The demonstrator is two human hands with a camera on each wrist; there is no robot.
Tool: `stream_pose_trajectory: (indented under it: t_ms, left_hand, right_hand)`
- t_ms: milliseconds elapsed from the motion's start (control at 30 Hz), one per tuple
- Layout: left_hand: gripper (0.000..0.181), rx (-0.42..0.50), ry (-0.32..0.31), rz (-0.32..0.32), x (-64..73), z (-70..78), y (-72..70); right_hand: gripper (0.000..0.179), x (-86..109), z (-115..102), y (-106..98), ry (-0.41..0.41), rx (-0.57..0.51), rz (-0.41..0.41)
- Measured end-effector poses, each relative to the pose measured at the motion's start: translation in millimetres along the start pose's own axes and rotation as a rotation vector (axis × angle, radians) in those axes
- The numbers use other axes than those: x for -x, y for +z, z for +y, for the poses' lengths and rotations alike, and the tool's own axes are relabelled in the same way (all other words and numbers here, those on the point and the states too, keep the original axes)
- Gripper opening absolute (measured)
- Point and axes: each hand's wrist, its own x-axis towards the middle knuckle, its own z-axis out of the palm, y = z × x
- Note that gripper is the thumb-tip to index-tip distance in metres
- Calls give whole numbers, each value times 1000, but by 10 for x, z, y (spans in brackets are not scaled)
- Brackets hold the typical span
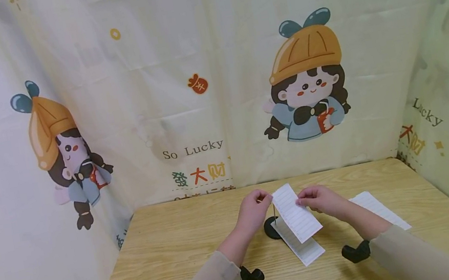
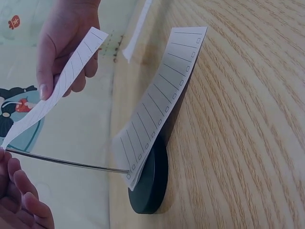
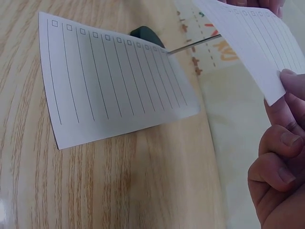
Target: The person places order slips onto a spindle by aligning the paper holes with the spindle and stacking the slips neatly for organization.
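A bill spike stands on the table, its thin metal rod (image 2: 71,165) rising from a round black base (image 2: 151,188). Lined slips with small checkboxes (image 2: 159,102) are pierced near one end and lie low on the rod, sticking out past the base. Above them, another lined slip (image 1: 297,214) is held up by both hands. The left hand (image 1: 252,209) pinches its upper left corner at the rod's top; whether the tip has pierced it is hidden by the fingers. The right hand (image 1: 323,199) grips the slip's right edge between thumb and fingers.
More white slips (image 1: 381,211) lie on the table to the right, partly behind the right forearm. The wooden table (image 1: 172,253) meets a printed cloth backdrop (image 1: 241,107) at its back edge. A black wrist mount (image 1: 253,277) hangs under the left sleeve, another (image 1: 356,252) under the right.
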Motion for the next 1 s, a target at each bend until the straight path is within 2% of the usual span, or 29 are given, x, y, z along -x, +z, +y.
stream_pose_trajectory:
  t_ms: [167,600,1000]
  left_hand:
    - [15,-10,-12,-3,-6,-9,3]
    - [14,-20,29,-7,-14,-129,13]
    - [11,-121,29,-30,12,-228,25]
  right_hand:
    - [22,7,7,0,-1,12,-6]
    - [23,-17,72,-14,-7,65,-57]
    - [21,-11,177,-16,-2,76,-131]
